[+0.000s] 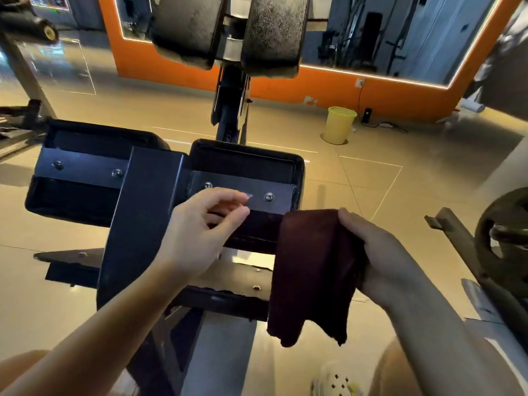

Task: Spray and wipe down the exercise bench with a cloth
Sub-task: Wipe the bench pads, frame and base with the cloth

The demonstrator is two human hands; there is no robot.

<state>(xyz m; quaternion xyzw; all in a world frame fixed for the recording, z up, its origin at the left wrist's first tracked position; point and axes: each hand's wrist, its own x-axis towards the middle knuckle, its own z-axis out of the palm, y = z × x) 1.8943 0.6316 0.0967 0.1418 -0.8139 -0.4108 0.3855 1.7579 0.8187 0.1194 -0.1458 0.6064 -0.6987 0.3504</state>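
A: Head view: right hand (380, 252) grips dark cloth (311, 270) beside the bench pad (248, 164). Left hand (200, 224) loosely curled, holding nothing.

B: Wiping step, probably. Next: press cloth onto the pad. No spray bottle visible.

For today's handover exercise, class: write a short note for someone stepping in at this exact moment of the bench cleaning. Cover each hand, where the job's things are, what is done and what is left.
Left hand: empty, fingers loosely curled, hovering over the near right pad of the bench.
Right hand: holds the dark cloth, which hangs folded down from it, just right of that pad.
No spray bottle is in view.
Done: cannot tell; the two upper pads look speckled, perhaps with spray or wear.
Left: wiping the near left pad, the near right pad and the frame, judging by the cloth off the surface.
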